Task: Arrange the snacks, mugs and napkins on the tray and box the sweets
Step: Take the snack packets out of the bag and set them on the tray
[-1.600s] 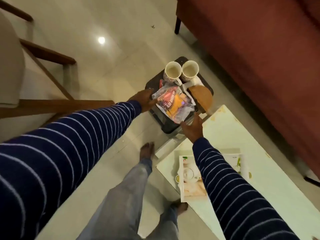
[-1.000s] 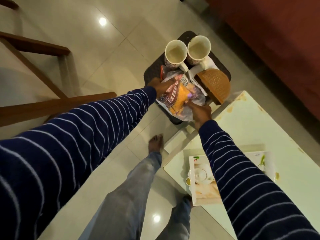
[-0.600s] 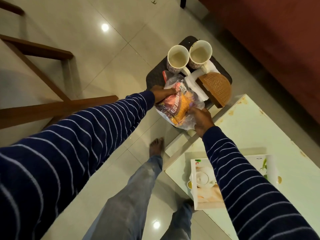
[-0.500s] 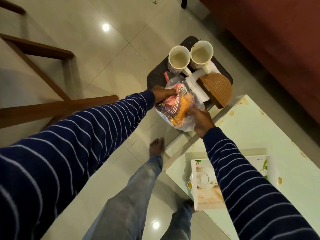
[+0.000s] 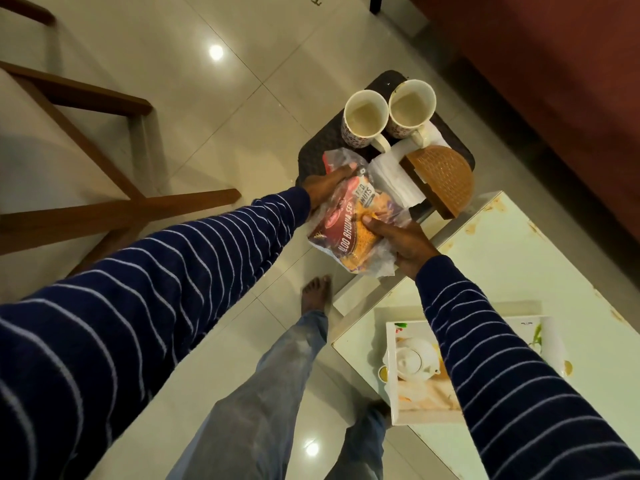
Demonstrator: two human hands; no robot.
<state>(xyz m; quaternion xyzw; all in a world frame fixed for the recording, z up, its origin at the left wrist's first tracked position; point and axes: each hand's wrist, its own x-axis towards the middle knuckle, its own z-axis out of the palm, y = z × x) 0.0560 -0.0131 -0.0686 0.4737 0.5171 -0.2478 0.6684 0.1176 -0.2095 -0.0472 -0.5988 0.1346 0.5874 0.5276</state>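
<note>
A clear bag of snack packets [image 5: 349, 225], red and orange inside, is gripped on its far side by my left hand [image 5: 327, 185] and on its near side by my right hand [image 5: 401, 242]. It hangs over the near edge of a dark stool [image 5: 323, 147]. Two empty white mugs [image 5: 365, 121] [image 5: 410, 107] stand side by side at the stool's far end. White napkins [image 5: 394, 176] lie beside a brown half-round holder [image 5: 440, 178]. A white tray [image 5: 415, 386] with a teapot picture lies on the pale table, partly under my right sleeve.
The pale table [image 5: 519, 265] fills the lower right, its corner next to the stool. A red-brown sofa [image 5: 554, 81] runs along the right. A wooden chair frame [image 5: 86, 161] stands at the left. My legs and bare feet [image 5: 315, 296] are on the tiled floor.
Both hands left the stool's edges and closed on the snack bag, then drew it slightly toward me, over the stool's near edge. The camera moved in closer.
</note>
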